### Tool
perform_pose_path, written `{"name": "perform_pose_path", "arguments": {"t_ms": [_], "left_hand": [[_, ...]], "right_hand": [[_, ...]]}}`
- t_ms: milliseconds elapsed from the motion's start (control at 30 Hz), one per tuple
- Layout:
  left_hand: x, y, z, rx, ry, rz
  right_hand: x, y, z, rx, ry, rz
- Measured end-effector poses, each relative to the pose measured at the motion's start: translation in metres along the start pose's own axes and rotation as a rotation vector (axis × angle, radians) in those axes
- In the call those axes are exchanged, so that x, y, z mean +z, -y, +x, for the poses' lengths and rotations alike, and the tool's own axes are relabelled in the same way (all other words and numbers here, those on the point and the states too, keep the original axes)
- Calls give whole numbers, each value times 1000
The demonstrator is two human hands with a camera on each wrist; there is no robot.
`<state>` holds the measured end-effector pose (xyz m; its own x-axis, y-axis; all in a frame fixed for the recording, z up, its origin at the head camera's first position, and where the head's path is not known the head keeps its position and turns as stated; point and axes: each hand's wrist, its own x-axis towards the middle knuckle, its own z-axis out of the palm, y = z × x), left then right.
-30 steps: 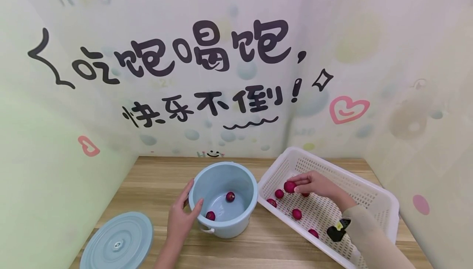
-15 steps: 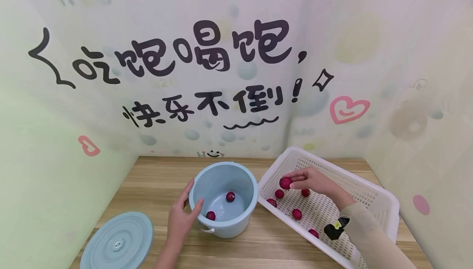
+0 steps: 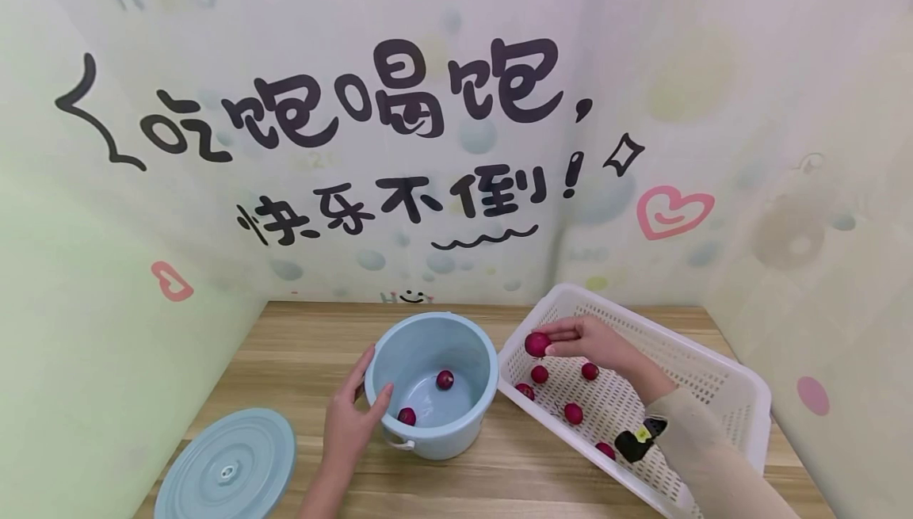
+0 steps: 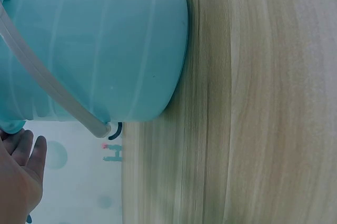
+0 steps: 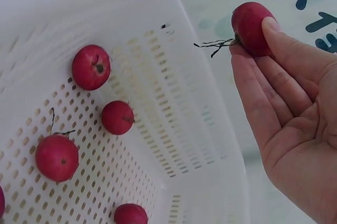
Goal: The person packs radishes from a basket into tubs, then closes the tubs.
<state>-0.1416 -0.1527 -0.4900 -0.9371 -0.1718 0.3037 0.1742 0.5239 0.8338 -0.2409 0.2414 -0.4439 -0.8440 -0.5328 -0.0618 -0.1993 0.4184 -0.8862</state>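
My left hand point(image 3: 349, 420) holds the light-blue bucket point(image 3: 445, 441) at its left rim, thumb towards the front and fingers on the outer side. Two red radishes point(image 3: 445, 379) lie on the bucket's floor. In the left wrist view, fingers point(image 4: 37, 158) touch the rim, and the pale handle point(image 4: 50, 81) hangs across the wall. My right hand point(image 3: 592, 342) pinches another radish point(image 5: 254, 28) between thumb and fingertips, over the left end of the white basket point(image 3: 745, 396). Dry stem wisps stick out from this radish. Several more radishes point(image 5: 57, 157) lie apart on the basket's perforated floor.
A round blue lid point(image 3: 227, 471) lies on the wooden table point(image 3: 321, 317), left of the bucket. The basket stands diagonally at the right, one corner close to the bucket. Behind the table hangs a printed wall covering point(image 3: 442, 28), with more on both sides.
My right hand has moved left and slightly up with the pinched radish, towards the basket's left end. A radish formerly hidden behind the hand now shows. The left hand and bucket stay put.
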Motion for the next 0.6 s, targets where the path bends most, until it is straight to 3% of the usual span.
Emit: {"name": "perform_pose_path", "arguments": {"t_ms": [600], "left_hand": [[0, -1, 0, 11, -9, -9]], "right_hand": [[16, 28, 18, -59, 23, 28]]}}
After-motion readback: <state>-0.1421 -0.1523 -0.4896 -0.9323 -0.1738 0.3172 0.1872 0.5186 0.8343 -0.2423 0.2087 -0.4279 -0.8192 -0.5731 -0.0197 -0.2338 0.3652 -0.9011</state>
